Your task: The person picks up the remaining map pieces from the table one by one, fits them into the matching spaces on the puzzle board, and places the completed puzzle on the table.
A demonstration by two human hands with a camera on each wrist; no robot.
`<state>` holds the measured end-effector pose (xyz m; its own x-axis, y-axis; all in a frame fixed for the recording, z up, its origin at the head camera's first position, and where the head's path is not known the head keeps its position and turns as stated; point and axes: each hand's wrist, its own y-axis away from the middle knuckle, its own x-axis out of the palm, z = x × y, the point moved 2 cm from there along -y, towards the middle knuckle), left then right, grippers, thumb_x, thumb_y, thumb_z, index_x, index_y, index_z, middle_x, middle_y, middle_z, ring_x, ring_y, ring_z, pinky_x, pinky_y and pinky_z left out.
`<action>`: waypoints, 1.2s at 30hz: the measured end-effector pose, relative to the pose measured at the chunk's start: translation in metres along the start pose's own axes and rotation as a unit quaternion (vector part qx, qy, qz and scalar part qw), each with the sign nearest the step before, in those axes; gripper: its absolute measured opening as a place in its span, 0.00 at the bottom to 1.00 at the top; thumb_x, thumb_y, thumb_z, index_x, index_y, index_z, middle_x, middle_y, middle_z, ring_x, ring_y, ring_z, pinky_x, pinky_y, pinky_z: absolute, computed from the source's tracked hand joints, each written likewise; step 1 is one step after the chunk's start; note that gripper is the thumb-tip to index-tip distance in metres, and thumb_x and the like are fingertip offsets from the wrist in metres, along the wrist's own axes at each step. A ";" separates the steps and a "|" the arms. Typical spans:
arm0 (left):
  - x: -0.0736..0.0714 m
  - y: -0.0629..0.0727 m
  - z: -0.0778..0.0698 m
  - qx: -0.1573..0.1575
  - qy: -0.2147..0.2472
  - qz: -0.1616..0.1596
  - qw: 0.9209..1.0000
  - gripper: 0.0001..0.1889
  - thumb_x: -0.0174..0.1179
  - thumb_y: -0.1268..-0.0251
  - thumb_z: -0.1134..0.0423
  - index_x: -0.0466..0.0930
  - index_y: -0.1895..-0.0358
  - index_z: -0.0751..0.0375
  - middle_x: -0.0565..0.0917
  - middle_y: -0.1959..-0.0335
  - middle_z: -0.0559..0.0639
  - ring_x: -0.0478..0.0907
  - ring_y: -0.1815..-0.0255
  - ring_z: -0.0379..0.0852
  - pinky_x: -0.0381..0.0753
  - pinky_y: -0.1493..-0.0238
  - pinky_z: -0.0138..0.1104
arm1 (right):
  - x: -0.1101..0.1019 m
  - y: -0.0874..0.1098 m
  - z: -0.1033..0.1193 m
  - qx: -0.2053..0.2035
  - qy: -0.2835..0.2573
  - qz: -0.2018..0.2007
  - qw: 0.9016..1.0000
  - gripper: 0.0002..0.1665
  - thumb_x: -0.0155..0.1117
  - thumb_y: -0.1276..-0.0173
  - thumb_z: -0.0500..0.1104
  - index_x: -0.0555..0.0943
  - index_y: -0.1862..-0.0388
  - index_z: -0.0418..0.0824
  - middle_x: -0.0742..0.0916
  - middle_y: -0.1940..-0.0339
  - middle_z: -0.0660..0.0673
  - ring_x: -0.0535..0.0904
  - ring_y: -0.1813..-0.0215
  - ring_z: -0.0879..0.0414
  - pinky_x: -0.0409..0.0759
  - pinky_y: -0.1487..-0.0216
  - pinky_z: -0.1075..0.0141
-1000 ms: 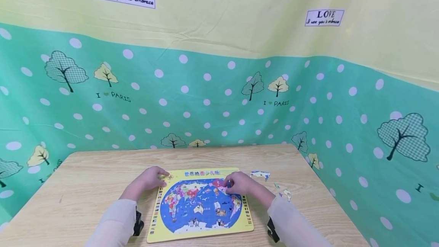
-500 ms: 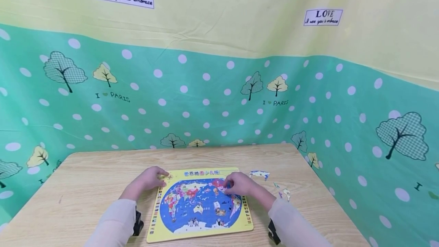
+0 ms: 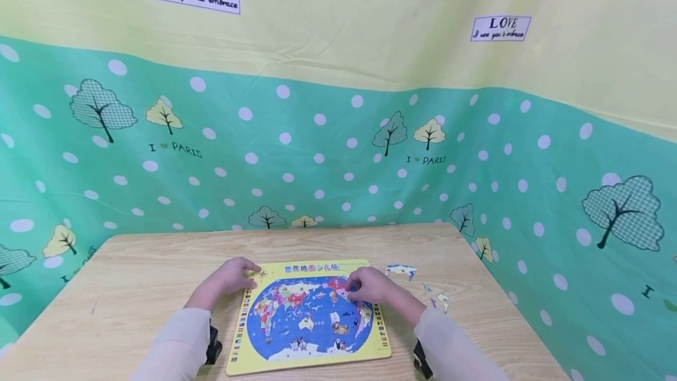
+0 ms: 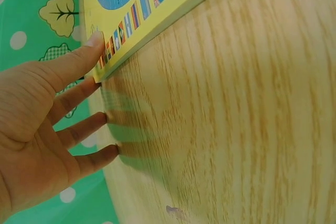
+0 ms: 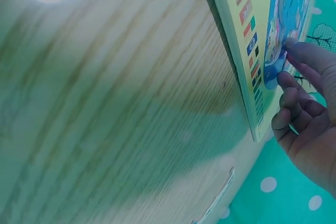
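A world map puzzle (image 3: pixel 314 331) with a yellow border lies flat on the wooden table. My left hand (image 3: pixel 235 275) is at its upper left corner. In the left wrist view, the thumb rests on the yellow border with a row of flags, the index fingertip touches the corner edge, and the other fingers are spread straight. My right hand (image 3: pixel 368 284) is over the map's upper right, by the red North America area. Its thumb and curled index finger (image 5: pixel 286 80) pinch a small puzzle piece, mostly hidden by the fingers.
Several loose puzzle pieces lie right of the board: a blue and white piece (image 3: pixel 401 270) towards the back and a pale piece (image 3: pixel 442 298) nearer the right sleeve. A patterned green and yellow cloth (image 3: pixel 317 151) hangs behind the table (image 3: pixel 132 287) and on its right.
My right fingertips have shifted slightly over the upper right of the map, and the pinkish white patch beside them shows less. The left hand stays at the corner.
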<state>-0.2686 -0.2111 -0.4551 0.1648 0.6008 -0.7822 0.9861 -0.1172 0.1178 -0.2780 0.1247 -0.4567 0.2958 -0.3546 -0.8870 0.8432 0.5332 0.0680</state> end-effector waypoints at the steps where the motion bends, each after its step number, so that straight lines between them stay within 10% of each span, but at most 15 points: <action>1: 0.000 0.000 0.000 0.001 -0.001 -0.001 1.000 0.19 0.65 0.49 0.68 0.80 0.50 0.64 0.77 0.46 0.67 0.69 0.41 0.68 0.69 0.39 0.57 | 0.000 0.000 0.000 0.001 0.001 0.001 1.000 0.10 0.68 0.43 0.46 0.84 0.63 0.46 0.77 0.79 0.56 0.70 0.76 0.65 0.71 0.75 0.75; 36: 0.000 -0.005 0.004 0.001 -0.006 0.002 1.000 0.20 0.66 0.48 0.67 0.80 0.49 0.63 0.76 0.45 0.67 0.67 0.39 0.69 0.67 0.38 0.58 | -0.003 -0.003 0.003 0.010 0.002 0.014 1.000 0.10 0.67 0.41 0.46 0.84 0.61 0.47 0.78 0.76 0.56 0.71 0.74 0.64 0.72 0.73 0.74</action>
<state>-0.2731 -0.2134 -0.4583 0.1692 0.5908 -0.7889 0.9853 -0.1210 0.1207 -0.2798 0.1224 -0.4531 0.3184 -0.3370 -0.8860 0.8433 0.5276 0.1024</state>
